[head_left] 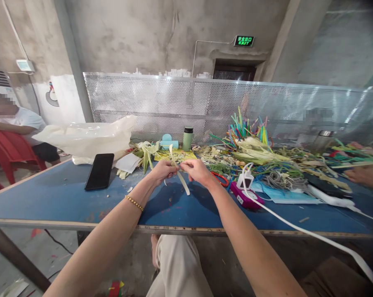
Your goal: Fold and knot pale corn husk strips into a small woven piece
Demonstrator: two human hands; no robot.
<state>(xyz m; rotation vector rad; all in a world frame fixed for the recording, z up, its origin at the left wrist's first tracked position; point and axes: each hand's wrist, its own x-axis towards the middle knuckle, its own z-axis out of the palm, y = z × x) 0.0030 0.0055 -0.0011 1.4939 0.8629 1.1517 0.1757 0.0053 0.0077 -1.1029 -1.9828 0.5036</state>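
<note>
Above the blue table, my left hand (164, 171) is closed in a pinch on a pale corn husk strip (184, 184). One end of the strip rises above the fingers and the other hangs toward the tabletop. My right hand (197, 170) is also closed, its fingertips meeting the strip close beside the left fingers. The exact grip between the fingertips is too small to see clearly. Just behind the hands lie loose corn husks (147, 152) and a yellow sheet (182, 156) with scraps on it.
A black phone (100, 171) and a plastic bag (90, 138) are at left. Behind stands a green bottle (188, 139). On the right are red-handled scissors (220, 179), a purple power strip (245, 195) with a white cable, heaped husks (257, 151) and another person's hand (364, 175).
</note>
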